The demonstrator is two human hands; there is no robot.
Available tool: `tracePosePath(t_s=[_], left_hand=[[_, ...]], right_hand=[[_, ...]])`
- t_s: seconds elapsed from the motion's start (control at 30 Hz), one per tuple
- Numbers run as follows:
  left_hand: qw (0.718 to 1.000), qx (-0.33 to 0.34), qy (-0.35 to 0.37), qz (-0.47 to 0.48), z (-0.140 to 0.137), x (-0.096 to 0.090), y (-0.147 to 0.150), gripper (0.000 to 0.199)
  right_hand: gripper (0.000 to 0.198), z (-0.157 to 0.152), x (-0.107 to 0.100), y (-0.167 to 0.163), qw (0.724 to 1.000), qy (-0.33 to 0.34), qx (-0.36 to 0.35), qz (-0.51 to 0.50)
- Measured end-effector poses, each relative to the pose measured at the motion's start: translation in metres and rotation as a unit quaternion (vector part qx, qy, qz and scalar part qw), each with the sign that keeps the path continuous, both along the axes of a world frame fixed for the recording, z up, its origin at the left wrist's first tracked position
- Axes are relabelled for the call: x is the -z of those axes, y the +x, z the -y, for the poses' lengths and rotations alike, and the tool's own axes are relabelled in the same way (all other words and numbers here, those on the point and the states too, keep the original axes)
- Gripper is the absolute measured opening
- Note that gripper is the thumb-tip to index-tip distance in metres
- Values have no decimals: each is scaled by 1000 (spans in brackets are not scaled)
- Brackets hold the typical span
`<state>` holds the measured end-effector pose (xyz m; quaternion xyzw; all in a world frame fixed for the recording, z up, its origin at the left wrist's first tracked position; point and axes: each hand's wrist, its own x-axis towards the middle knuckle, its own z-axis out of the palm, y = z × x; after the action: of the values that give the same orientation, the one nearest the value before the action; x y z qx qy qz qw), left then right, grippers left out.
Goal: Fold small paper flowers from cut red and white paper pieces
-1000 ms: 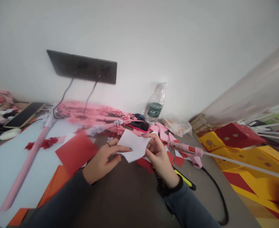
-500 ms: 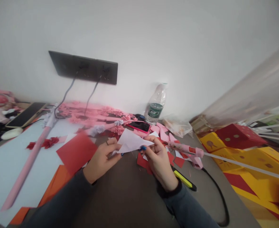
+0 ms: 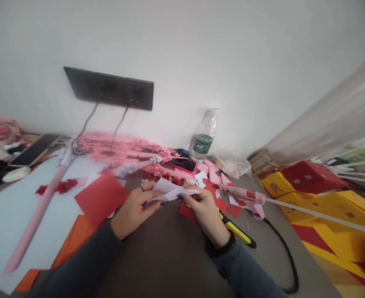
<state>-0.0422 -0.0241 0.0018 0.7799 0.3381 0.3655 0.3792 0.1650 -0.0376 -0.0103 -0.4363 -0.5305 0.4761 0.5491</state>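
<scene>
Between my two hands is a small sheet of pale lilac paper (image 3: 166, 189), folded and partly opened so that its layers stand apart. My left hand (image 3: 135, 209) pinches its left side between thumb and fingers. On the right side, my right hand (image 3: 202, 207) grips the paper, thumb on top. Both hands are held above the grey table (image 3: 170, 252). A red paper square (image 3: 102, 198) lies left of my left hand. Close beyond my right hand are scattered red, pink and white paper pieces (image 3: 213, 178).
A pink glue gun (image 3: 241, 193) with a black cord and a yellow utility knife (image 3: 240, 234) lie at the right. Behind stand a water bottle (image 3: 203, 138) and pink paper-flower stems (image 3: 129, 151). A pink rolled tube (image 3: 36, 219) rests on white sheets (image 3: 2, 231). Yellow boxes (image 3: 325, 207) flank the right edge.
The lilac paper was a flat triangle with its point up; now it is tipped lower and its layers are spread apart. Both hands still hold it, in nearly the same place.
</scene>
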Motion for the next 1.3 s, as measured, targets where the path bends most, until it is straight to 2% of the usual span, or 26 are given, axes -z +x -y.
tracePosePath(t_s=[0.17, 0.27, 0.37, 0.5, 0.63, 0.73, 0.83, 0.93, 1.03, 1.13, 1.3], left_hand=[[998, -29, -51, 22, -2, 3, 0, 15], [1000, -19, -14, -6, -1, 3, 0, 19], [999, 20, 20, -38, 0, 2, 1, 30], [998, 48, 7, -44, 2, -1, 2, 39], [998, 47, -8, -33, 3, -1, 2, 39], [1000, 12, -11, -22, 1, 2, 1, 34], [996, -74, -39, 43, 0, 4, 0, 28], [975, -123, -87, 162, 0, 4, 2, 30], [949, -128, -148, 249, 2, 6, 7, 37], [935, -90, -206, 274, 6, 12, 15, 14], [879, -129, -259, 378, 12, 17, 29, 14]], right_hand=[[25, -1, 1, 2, 1000, -2, 28, -4], [24, -2, 4, 2, 999, -20, 29, -13], [25, -1, 7, 0, 998, -53, 20, -8], [31, -1, 12, -2, 994, -90, 6, -59], [33, -1, 14, 0, 991, -89, -11, -103], [36, -1, 13, 2, 992, -91, 5, -83], [35, -1, 10, 3, 995, -86, 10, -58], [29, -1, 8, 1, 997, -63, -9, -43], [27, 0, 6, -2, 999, -32, -24, -26], [27, 2, 6, -4, 1000, -10, -25, -14], [27, 4, 7, -9, 1000, 11, -2, -2]])
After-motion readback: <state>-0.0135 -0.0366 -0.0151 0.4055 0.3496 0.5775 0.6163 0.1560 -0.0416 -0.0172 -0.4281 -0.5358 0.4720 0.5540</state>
